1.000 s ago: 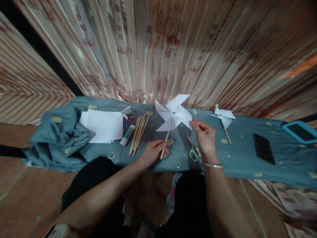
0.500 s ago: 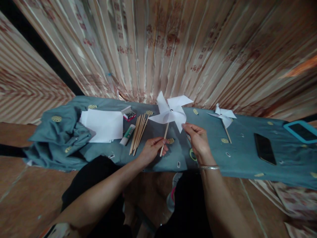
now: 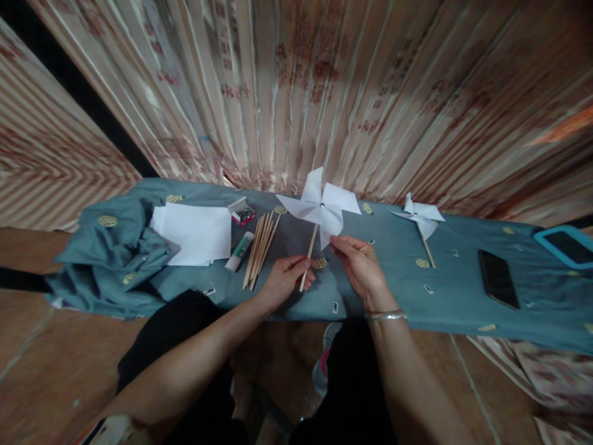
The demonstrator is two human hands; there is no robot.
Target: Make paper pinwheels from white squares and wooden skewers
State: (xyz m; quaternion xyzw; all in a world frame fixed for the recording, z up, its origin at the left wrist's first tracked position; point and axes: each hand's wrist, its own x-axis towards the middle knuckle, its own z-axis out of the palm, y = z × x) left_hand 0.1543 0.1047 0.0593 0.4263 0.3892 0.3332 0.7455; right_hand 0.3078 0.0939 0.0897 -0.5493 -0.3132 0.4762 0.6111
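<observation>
A white paper pinwheel (image 3: pixel 312 213), with a silvery pin head at its centre, stands out in front of me on a thin wooden stick (image 3: pixel 312 241). My left hand (image 3: pixel 290 275) is closed around the lower part of that stick, whose bottom end pokes out below the fingers. Thumb and forefinger of my right hand (image 3: pixel 359 259) pinch the tip of the pinwheel's lower blade. Further right, a second white pinwheel (image 3: pixel 424 216) lies on the cloth with its stick pointing towards me.
Left of my hands on the green cloth (image 3: pixel 296 306) are white paper sheets (image 3: pixel 201 235), a glue stick (image 3: pixel 239 251), several wooden sticks (image 3: pixel 262 250) and a small opened box of pins (image 3: pixel 243 215). A black phone (image 3: pixel 499 278) and a blue-framed device (image 3: pixel 567 245) lie right.
The pinwheel has turned a little clockwise on its pin, its lower blade swinging left. My right hand has moved left with it, and a green ring beside it is now hidden.
</observation>
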